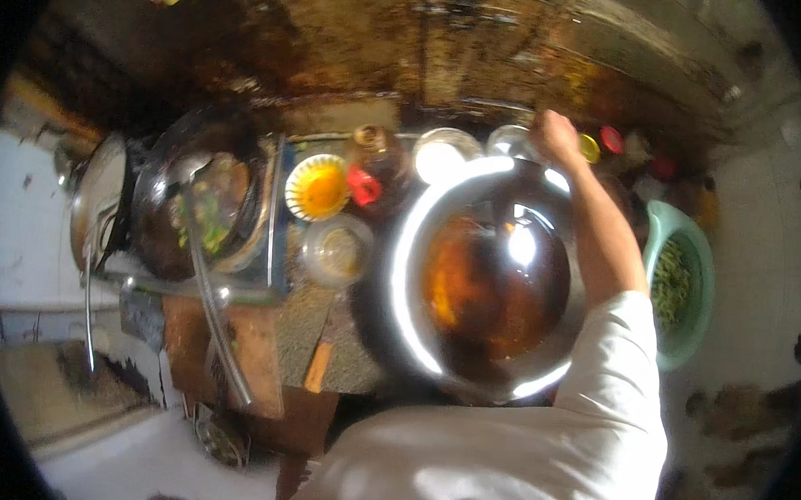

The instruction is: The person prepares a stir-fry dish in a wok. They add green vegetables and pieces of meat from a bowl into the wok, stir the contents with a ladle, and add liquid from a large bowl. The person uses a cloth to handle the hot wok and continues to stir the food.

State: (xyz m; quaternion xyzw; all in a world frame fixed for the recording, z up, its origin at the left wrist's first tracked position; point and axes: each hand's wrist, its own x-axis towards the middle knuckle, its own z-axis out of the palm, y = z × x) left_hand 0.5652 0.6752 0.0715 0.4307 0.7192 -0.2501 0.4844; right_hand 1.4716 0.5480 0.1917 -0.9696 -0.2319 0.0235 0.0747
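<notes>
My right hand [554,137] reaches far out, beyond a large shiny metal basin [407,305], beside a small clear container [510,141] and a yellow lid [589,149]. Its fingers point away from me, and whether they hold anything is hidden. My left hand is out of view. On the left a dark wok [157,235] holds green pieces and other food [214,204], with a long-handled metal ladle [209,293] resting in it. A fluted bowl [293,199] of orange-yellow liquid stands between wok and basin, near a jar with a red lid [363,185].
A wooden-handled knife [320,363] lies near the counter's front edge, by a wooden board [263,358]. A clear bowl [314,258] sits left of the basin. At right stands a green plastic basin [704,282] with shredded greens. A metal lid [94,197] leans left of the wok.
</notes>
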